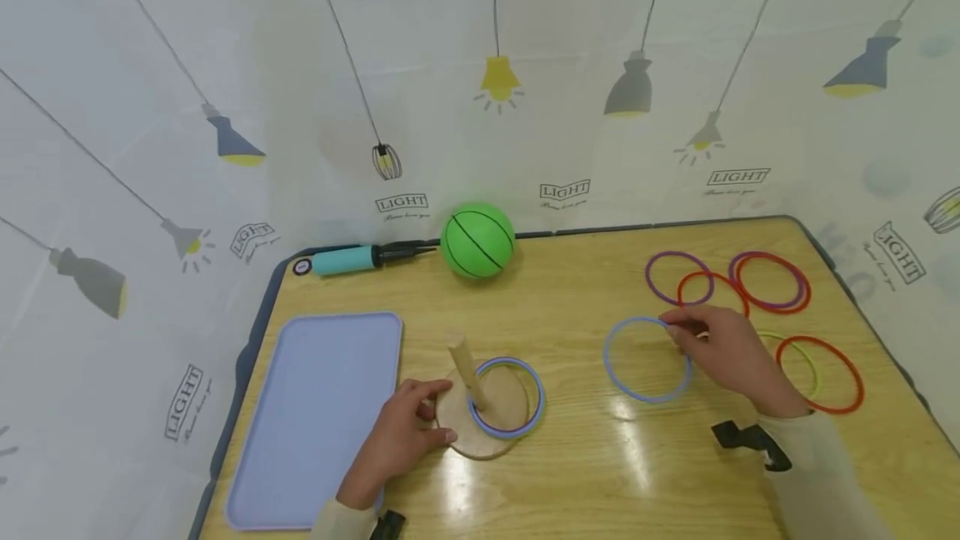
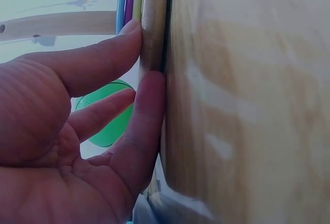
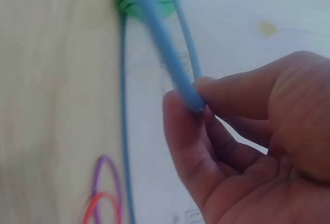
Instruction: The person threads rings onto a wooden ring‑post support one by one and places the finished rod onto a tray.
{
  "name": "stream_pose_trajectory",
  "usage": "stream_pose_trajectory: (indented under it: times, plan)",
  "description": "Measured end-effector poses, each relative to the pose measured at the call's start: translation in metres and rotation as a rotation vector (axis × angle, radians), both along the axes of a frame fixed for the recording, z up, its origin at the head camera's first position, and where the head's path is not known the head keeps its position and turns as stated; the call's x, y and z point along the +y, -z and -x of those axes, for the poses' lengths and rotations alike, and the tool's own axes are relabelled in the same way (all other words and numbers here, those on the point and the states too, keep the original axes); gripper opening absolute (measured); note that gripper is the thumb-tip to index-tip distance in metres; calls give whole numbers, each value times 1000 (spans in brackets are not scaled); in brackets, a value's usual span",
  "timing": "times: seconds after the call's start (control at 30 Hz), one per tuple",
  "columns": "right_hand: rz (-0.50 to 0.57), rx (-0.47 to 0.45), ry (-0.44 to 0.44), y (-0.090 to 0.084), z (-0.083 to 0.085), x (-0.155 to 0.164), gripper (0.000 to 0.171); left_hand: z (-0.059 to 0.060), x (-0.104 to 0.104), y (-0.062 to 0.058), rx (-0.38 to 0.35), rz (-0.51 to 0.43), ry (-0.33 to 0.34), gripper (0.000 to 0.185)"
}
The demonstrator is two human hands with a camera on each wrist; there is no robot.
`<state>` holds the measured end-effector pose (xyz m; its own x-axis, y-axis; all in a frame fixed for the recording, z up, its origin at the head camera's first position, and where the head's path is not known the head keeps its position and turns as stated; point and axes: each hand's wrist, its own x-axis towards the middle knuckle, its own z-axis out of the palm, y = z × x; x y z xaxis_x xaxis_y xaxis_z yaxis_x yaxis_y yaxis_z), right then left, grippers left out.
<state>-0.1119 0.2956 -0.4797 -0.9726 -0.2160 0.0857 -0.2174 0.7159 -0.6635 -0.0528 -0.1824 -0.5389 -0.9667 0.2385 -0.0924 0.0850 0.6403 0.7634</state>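
A round wooden base with an upright peg stands near the table's front, with several rings around the peg. My left hand grips the base's left edge; in the left wrist view the fingers press against the base rim. To the right, my right hand pinches a light blue ring by its far right side. The right wrist view shows that blue ring held between thumb and finger.
A lilac tray lies left of the base. A green ball and a teal pump sit at the table's back edge. Purple, red and yellow rings lie loose at the right. Printed curtains surround the table.
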Motion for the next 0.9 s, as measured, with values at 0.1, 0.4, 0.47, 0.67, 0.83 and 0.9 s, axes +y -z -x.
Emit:
stream_pose_trajectory:
  times: [0.1,0.4,0.47,0.67,0.83,0.9]
  plan:
    - [37,40,10,-12,-2,-11,19,1,1,-2,-3,3,6,69]
    - [117,78,-1,-57,-3,-51,14,0,-1,-3,-9,12,-3,70]
    - [133,82,-8,-65,-4,-59,13,0,-1,-3,-12,7,-5,70]
    - [178,134,-36,-84,-9,-75,12,-1,-1,-2,-24,-3,-4,70]
    - [265,147,-31,-101,-12,-89,11,0,-1,-1,-24,-6,3,69]
    - [309,145,-27,-108,-14,-95,11,0,-1,-1,-27,-6,3,70]
